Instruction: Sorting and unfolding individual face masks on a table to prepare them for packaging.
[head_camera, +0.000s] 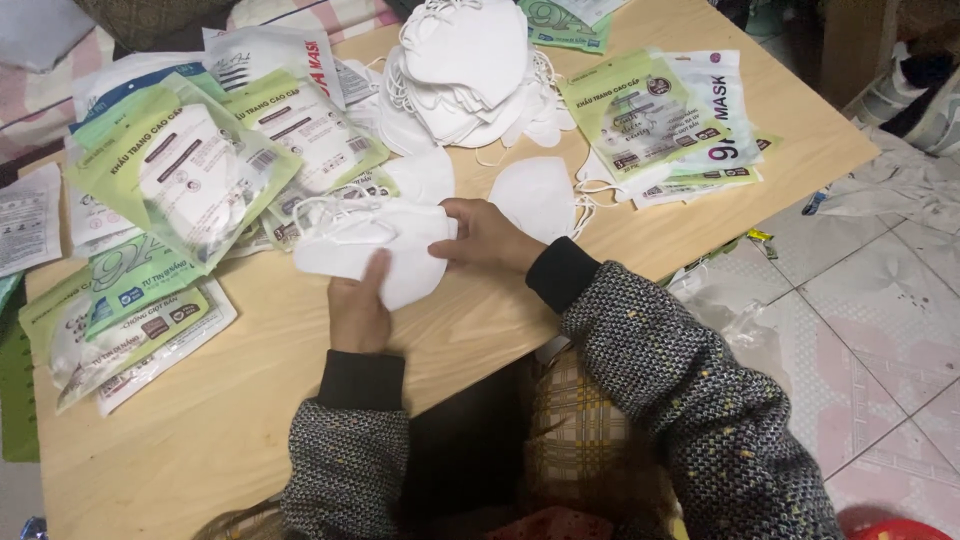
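Both my hands hold a small stack of folded white face masks (372, 245) just above the wooden table (250, 400). My left hand (358, 308) supports the stack from below, thumb on top. My right hand (487, 236) pinches its right edge. A single white mask (535, 195) lies flat just beyond my right hand. A tall heap of loose white masks (470, 75) sits further back at the table's middle.
Green and white printed mask pouches (185, 175) lie spread over the table's left side, more pouches (660, 120) at the back right. The table's right edge drops to a tiled floor (860, 330) with crumpled clear plastic (735, 325).
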